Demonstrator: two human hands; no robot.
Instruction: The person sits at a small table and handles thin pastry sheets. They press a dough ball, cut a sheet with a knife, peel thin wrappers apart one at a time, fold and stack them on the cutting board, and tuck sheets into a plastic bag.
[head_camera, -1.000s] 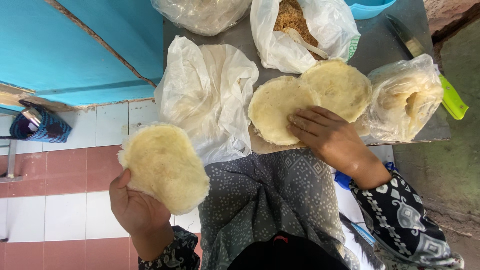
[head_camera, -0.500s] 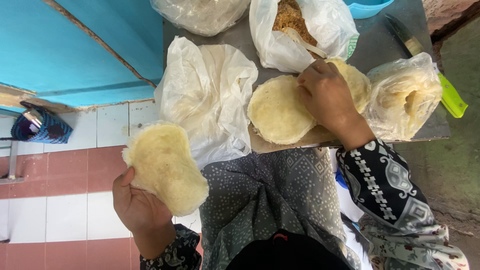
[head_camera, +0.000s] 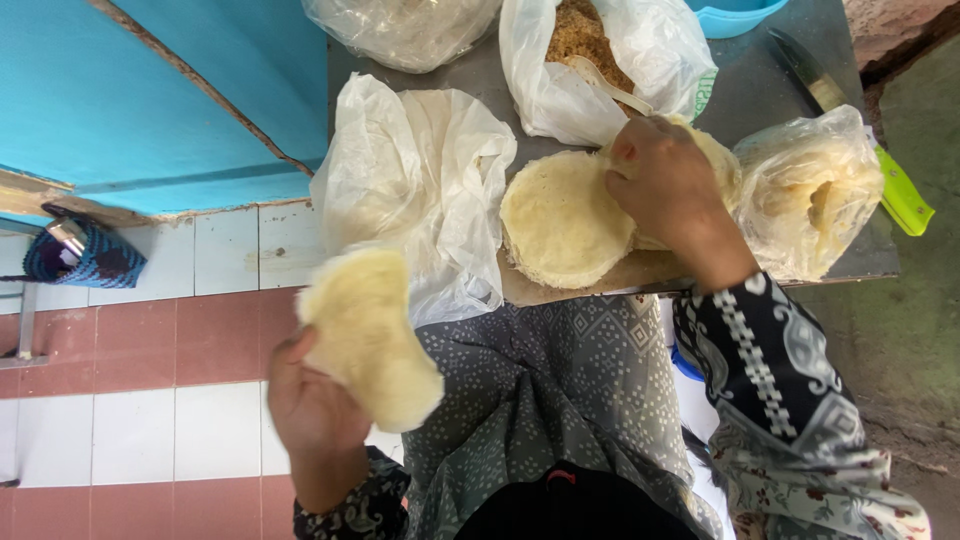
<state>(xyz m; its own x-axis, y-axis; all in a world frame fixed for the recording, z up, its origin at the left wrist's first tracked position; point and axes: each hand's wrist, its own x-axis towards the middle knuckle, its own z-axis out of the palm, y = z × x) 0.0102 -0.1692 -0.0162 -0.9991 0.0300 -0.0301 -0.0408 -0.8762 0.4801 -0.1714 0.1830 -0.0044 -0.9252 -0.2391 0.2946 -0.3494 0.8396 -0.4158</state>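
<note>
Left hand (head_camera: 315, 410) grips a pale round flatbread (head_camera: 365, 335), held tilted above the tiled floor (head_camera: 150, 340), clear of the table. Right hand (head_camera: 665, 185), fingers curled, rests on a second flatbread (head_camera: 715, 160) lying on the table (head_camera: 470, 60); a third flatbread (head_camera: 560, 220) lies just beside it, partly overlapped. Left of these, an empty plastic bag (head_camera: 420, 180); right, a bag of flatbreads (head_camera: 810, 190). Beyond, a bag of brown filling (head_camera: 590, 50) and a knife (head_camera: 850, 120) with green handle.
</note>
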